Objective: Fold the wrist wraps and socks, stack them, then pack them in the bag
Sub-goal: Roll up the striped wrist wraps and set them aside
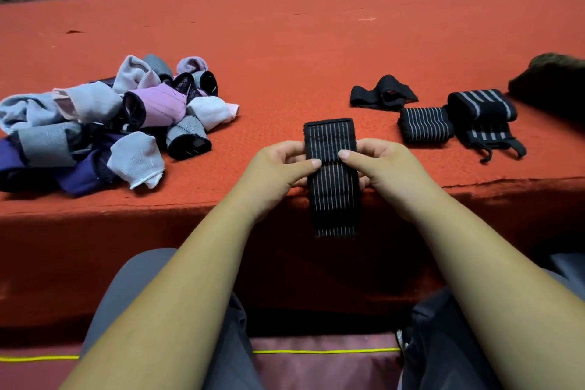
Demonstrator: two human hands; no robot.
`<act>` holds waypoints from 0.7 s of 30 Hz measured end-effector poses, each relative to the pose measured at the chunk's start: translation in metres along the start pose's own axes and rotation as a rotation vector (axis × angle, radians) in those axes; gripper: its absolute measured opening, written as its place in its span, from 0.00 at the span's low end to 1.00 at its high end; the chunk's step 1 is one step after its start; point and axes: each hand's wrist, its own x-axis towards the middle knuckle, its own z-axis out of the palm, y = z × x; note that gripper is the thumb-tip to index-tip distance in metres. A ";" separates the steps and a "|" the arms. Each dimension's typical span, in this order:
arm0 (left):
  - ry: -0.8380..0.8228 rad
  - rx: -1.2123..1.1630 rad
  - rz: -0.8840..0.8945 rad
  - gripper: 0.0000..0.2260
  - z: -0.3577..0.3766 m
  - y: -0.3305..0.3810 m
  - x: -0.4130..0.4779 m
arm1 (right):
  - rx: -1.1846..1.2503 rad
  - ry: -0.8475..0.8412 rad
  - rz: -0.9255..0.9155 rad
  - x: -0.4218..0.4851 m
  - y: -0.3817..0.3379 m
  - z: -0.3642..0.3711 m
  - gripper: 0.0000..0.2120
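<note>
**Wrist wrap point(332, 187) gripped at table point(316, 41) edge**

Pinched from both sides by left hand point(278, 168) and right hand point(380, 165), thumbs on top: black striped wrist wrap, far end over red table, near end hanging past its edge. To the left, heaped socks point(95, 123); to the right, folded wraps point(424, 123).

Both bare forearms come up from the bottom corners of the frame and meet just right of centre. The left forearm point(177, 294) and right forearm point(474, 263) are about level, wrists straight. The left hand point(281, 168) and right hand point(383, 168) face each other and pinch the wrap point(332, 199) from either side. Each thumb lies across its front, tips nearly meeting, and the fingers are curled behind.
</note>
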 end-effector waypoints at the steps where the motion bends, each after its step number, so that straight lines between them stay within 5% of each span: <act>1: 0.010 -0.004 -0.001 0.13 -0.001 0.000 0.000 | -0.012 -0.013 0.004 0.000 0.000 0.000 0.09; 14: 0.058 -0.220 -0.033 0.16 -0.008 -0.002 0.005 | 0.048 -0.017 -0.032 0.003 0.001 0.000 0.13; 21: 0.138 -0.290 -0.145 0.07 -0.010 0.003 0.003 | 0.118 -0.039 0.039 0.001 -0.005 0.000 0.19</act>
